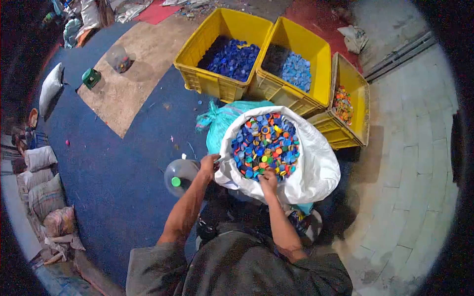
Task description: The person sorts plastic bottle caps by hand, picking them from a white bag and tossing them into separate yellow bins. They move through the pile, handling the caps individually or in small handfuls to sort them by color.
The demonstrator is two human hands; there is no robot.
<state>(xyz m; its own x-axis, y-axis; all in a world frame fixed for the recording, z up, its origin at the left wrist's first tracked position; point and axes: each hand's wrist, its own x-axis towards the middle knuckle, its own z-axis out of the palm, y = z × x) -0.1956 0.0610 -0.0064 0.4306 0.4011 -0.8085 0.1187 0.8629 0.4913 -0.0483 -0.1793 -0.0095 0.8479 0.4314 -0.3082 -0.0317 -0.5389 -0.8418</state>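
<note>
A white sack (316, 170) stands open before me, its rim rolled back around a heap of mixed bottle caps (264, 145), mostly blue with orange, red, green and yellow ones. My left hand (209, 166) is closed at the sack's left rim, with a small pale piece showing by the fingertips; I cannot make out what it is. Bent over the front edge of the heap, my right hand (268, 181) has its fingers drawn together among the caps. Whatever lies between them is hidden.
Behind the sack stand yellow crates of dark blue caps (229, 59), light blue caps (296, 71) and orange caps (342, 104). A teal bag (216, 129) touches the sack. A clear container (182, 175) with a green cap sits left. Filled sacks (47, 192) line the left side.
</note>
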